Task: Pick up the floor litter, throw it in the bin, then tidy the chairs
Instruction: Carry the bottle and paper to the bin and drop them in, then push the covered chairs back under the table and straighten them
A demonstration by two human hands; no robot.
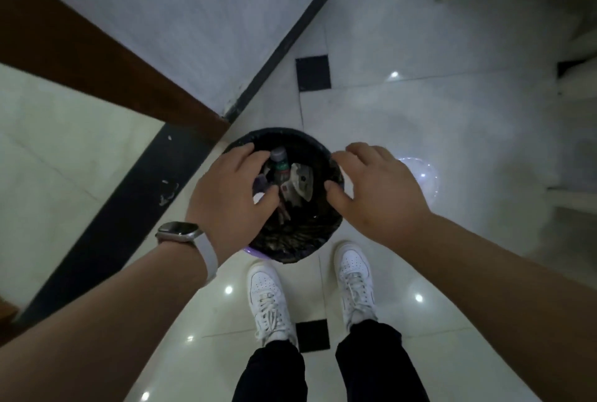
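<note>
Bin point(300, 241): round, lined with a crinkled black bag. A strip of purple plastic shows at its near edge. It stands on the floor directly under both hands.

Litter: a bottle point(279, 165) with a grey cap and a green label stands up inside the bin, just beyond the left thumb. Crumpled paper point(302, 183) lies between the two hands, nearer the right thumb.

Left hand point(231, 188): hangs over the left half of the bin's mouth, fingers curved downward and fingertips near the far rim. A small white bit shows under the thumb; I cannot tell whether the hand holds it or whether it lies in the bin.

Right hand point(371, 188): hangs over the bin's right rim with its fingers loosely bent and spread, holding nothing.

Watch point(179, 230): on the left wrist, with a pale strap.

Shoes point(268, 298): white, laced, just behind the hands, toes close to the bin's near edge.

Floor point(403, 110): glossy pale tiles with small dark squares.

Wall point(161, 29): grey, beyond the left hand, with a dark skirting strip at its foot.
</note>
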